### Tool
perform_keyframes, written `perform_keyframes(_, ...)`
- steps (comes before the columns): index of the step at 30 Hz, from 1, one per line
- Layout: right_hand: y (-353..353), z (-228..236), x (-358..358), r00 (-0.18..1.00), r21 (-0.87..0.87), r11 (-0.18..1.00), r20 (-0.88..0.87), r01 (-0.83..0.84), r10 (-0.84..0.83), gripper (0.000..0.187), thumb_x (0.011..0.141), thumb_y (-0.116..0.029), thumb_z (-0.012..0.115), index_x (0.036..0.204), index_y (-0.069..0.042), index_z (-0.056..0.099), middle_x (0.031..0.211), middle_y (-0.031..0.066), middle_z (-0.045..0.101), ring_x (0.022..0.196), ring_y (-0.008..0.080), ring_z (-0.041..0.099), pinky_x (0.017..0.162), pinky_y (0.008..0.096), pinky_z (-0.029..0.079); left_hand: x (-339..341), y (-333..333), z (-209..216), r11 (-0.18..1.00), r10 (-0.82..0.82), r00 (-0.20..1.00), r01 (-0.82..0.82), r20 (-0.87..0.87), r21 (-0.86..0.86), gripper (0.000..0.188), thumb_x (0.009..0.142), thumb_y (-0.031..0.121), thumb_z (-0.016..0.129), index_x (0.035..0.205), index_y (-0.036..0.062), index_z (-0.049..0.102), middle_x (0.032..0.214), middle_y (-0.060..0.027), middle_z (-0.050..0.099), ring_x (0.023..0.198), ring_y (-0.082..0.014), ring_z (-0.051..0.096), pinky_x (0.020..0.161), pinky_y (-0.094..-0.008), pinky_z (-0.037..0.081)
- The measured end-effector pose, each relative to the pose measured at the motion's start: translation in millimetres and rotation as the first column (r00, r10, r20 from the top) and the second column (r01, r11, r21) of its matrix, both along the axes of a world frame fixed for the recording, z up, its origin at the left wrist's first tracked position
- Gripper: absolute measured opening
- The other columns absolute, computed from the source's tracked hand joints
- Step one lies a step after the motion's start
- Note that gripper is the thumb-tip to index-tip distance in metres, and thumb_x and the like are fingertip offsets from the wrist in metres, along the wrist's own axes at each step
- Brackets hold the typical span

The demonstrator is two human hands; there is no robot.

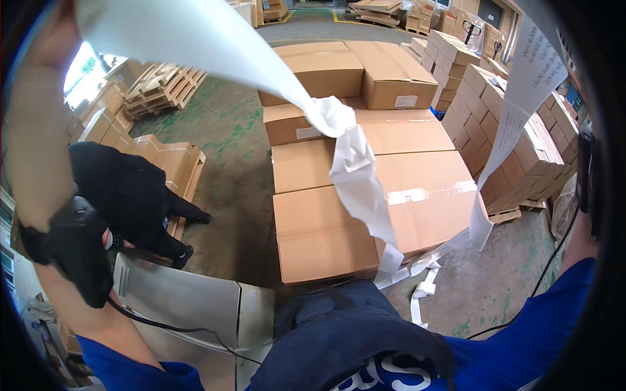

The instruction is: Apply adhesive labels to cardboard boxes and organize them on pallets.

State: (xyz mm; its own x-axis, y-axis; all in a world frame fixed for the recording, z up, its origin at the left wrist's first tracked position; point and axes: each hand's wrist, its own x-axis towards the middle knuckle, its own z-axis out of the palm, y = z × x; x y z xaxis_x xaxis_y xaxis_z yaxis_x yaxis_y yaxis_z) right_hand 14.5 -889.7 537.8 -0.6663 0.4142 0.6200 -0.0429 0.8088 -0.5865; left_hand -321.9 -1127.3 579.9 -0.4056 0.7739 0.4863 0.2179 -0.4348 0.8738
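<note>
My left hand is raised at the upper left rim, blurred and partly cut off. It is closed on a wide white paper strip, which runs down from it to the right. The crumpled strip trails over brown cardboard boxes stacked in front of me. Down the right side hangs a length of printed label strip, and more loops of it lie by the boxes' near edge and on the floor. My right arm is lifted at the right rim; its hand is out of sight. Both arms wear black devices.
Left of the boxes, a person in black bends over beside a grey metal cabinet. Wooden pallets stand farther back. Stacked cartons on pallets line the right side. A black cable hangs from my left arm device.
</note>
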Motion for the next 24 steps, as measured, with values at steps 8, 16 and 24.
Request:
perform_keyframes(8, 170.1, -8.9, -7.6, 0.995, -0.15, 0.984, -0.033, -0.096, 0.092, 0.088, 0.08, -0.003, 0.057, 0.136, -0.019, -0.01, 0.097, 0.0209, 0.055, 0.082, 0.0258, 0.059, 0.068, 0.035, 0.051, -76.7, 66.9, -55.8, 0.966, 0.259, 0.943, -0.248, 0.211, -0.08, 0.029, 0.083, 0.009, 0.047, 0.112, 0.0054, 0.047, 0.092, -0.0117, 0.057, 0.08, -0.0223, 0.059, 0.071, -0.0358, 0.051)
perform_keyframes(16, 322.1, -151.0, -59.4, 0.978, -0.417, 0.905, -0.134, 0.088, -0.157, 0.069, 0.079, -0.014, 0.059, 0.136, -0.016, 0.02, 0.091, 0.0056, 0.059, 0.076, 0.01, 0.056, 0.063, 0.0225, 0.044, -82.4, 161.8, -26.0, 0.685, 0.713, 0.701, -0.693, 0.015, -0.225, 0.029, 0.08, 0.014, 0.053, 0.108, 0.0061, 0.051, 0.092, -0.0114, 0.057, 0.079, -0.0207, 0.058, 0.07, -0.0333, 0.05)
perform_keyframes(24, 346.2, -272.6, -81.3, 0.949, -0.617, 0.721, 0.215, 0.316, -0.231, 0.065, 0.084, -0.012, 0.053, 0.138, -0.021, 0.016, 0.089, 0.0047, 0.054, 0.073, 0.0087, 0.053, 0.062, 0.022, 0.044, -33.5, 237.8, -279.3, 0.814, -0.043, 0.951, -0.144, -0.306, -0.562, 0.034, 0.078, 0.009, 0.058, 0.111, 0.0045, 0.05, 0.078, 0.001, 0.055, 0.073, -0.006, 0.05, 0.07, -0.0209, 0.041)
